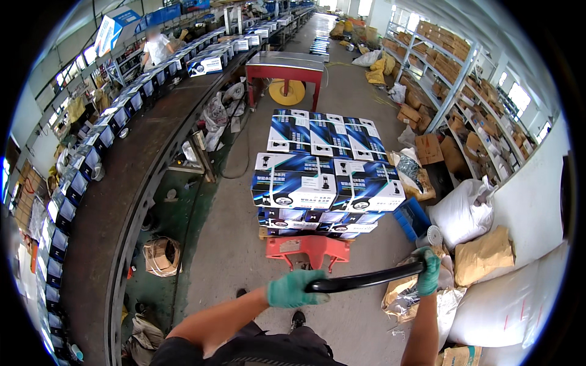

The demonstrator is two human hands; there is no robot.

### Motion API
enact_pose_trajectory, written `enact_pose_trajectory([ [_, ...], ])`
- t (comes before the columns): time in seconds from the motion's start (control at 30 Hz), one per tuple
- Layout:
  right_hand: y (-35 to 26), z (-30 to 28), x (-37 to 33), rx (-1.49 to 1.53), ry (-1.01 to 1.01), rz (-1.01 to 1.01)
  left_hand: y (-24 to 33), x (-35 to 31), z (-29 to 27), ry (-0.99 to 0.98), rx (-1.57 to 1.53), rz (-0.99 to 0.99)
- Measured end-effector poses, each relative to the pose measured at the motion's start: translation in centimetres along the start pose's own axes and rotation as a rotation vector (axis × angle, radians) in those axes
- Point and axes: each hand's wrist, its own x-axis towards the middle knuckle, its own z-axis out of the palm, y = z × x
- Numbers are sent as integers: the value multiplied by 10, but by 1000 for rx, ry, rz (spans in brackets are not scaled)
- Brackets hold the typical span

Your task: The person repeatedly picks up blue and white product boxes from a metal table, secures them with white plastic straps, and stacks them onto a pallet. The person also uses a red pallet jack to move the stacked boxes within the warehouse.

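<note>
Behind the red pallet jack (310, 245), I've got both gloved hands wrapped around the black handle (366, 279), no slack: left hand (297, 288) at its left end, right hand (429, 272) at its right. Strapped cartons (360, 186) sit stacked just ahead; stacking looks done, moving the load probably remains, endpoint unclear. Cartons are sealed, contents hidden. Blue bin (408, 221) right of stack: can't make out contents. White sack (464, 212) bulges, fill hidden.

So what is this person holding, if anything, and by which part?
A red pallet jack, by its black handlebar: the green-gloved left grip is at the bar's left end, the green-gloved right grip at its right end.
</note>
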Motion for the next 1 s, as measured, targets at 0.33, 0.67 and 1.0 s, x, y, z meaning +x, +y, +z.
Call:
enact_pose_trajectory([
  [0.33, -157, 107, -25, -1000, -91, -238, -18, 23, -25, -332, 92, 333],
  [0.67, -160, 178, -37, -1393, -101, 154, -51, 26, -217, -781, 240, 38],
  [1.0, -128, 361, 154, -1125, -1, 193, -247, -65, -592, 254, 145, -561],
])
